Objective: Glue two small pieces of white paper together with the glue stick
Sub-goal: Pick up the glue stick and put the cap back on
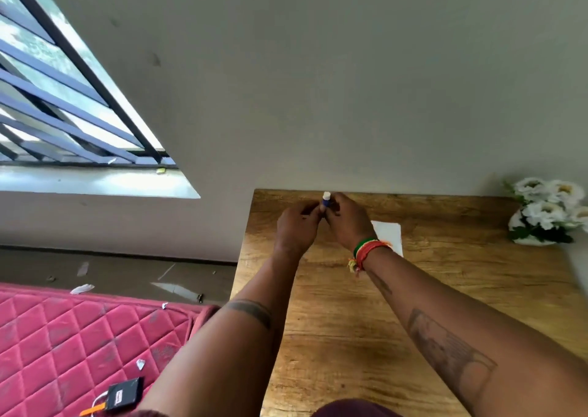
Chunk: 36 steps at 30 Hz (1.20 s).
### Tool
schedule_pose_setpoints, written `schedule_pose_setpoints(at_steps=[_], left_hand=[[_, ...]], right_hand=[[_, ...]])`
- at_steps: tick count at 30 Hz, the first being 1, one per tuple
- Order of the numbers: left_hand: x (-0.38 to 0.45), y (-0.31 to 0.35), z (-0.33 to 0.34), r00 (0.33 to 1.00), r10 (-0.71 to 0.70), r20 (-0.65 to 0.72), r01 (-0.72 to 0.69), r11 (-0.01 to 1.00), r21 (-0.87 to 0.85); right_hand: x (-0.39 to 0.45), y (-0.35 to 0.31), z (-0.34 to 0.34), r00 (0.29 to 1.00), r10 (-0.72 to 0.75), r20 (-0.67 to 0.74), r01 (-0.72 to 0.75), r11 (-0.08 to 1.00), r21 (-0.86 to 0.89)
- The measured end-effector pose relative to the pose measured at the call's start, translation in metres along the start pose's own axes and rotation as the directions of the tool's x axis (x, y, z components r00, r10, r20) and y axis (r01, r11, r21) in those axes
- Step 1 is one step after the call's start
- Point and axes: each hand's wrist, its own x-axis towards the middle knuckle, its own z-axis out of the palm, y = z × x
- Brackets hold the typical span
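Glue stick (325,202): upright above the bench (350,321), far edge, clamped between left hand (296,225) and right hand (348,222), white tip exposed. White paper (388,235): flat, just right of the right hand. Advised: wind out little glue, steady the barrel.

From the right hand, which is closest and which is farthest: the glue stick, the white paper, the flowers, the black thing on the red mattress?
1. Glue stick: held in the right hand, at the table's far edge.
2. White paper: on the table just right of that hand.
3. Flowers: at the table's far right corner.
4. Black thing: on the red mattress, low on the left.
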Motion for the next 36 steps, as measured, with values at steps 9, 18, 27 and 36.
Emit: schedule_pose_setpoints(at_steps=[9, 18, 27, 36], left_hand=[[0.006, 0.101, 0.013, 0.999, 0.042, -0.012, -0.044, 0.957, -0.286], [0.005, 0.14, 0.01, 0.994, 0.111, -0.004, -0.108, 0.963, -0.247], [0.002, 0.155, 0.011, 0.99, 0.136, -0.022, -0.137, 0.959, -0.249], [-0.006, 0.164, 0.014, 0.984, 0.177, -0.01, -0.175, 0.958, -0.226]], right_hand=[[0.004, -0.036, -0.093, 0.998, -0.029, -0.051, 0.04, 0.971, 0.234], [-0.009, -0.045, -0.13, 0.997, -0.036, -0.072, 0.048, 0.984, 0.174], [-0.018, -0.05, -0.137, 0.997, -0.071, -0.036, 0.078, 0.968, 0.24], [-0.021, -0.05, -0.141, 0.99, -0.028, -0.135, 0.061, 0.968, 0.245]])
